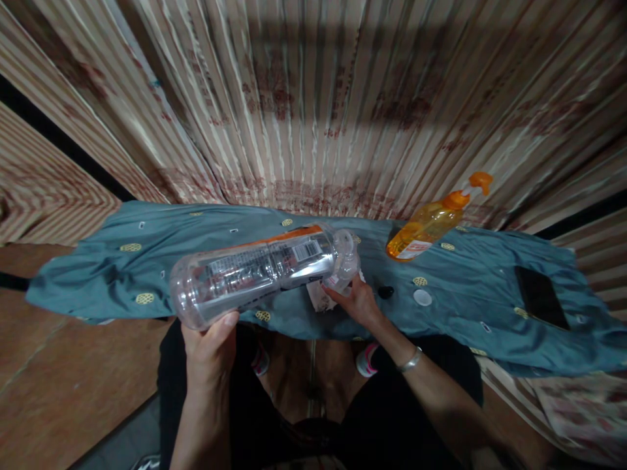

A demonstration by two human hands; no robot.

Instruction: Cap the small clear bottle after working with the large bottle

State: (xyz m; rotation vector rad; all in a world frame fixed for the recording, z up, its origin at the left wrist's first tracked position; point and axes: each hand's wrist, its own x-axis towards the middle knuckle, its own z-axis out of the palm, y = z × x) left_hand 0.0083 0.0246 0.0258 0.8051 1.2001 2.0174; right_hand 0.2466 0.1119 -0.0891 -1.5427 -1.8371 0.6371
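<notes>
"Clear plastic bottle (255,267): orientation and grip?"

"Held over the tabletop (470,281), long axis running left to right, slightly aslant. Base lies to the left; neck points right and away from the wearer. Left hand (208,343) has its fingers clamped on the base end from below. Right hand (360,301) has its fingers closed on a small clear container (345,261) at the neck; the exact meeting of the two cannot be told."

"Materials and shapes?"

"Bottle cylindrical, glossy, rounded at the base, with a printed silver label, barcode and orange band. Crumpled pale sheet (321,298) beneath the container. To the right: small black piece (386,292), round white disc (422,297), flat dark rectangle (541,297). Behind stands an amber pump bottle (426,225) with an orange head."

"Surface and room?"

"Wrinkled blue-green cloth with yellow motifs covers the tabletop. Pleated, striped curtain (313,98) behind; floor (39,352) brown"
</notes>
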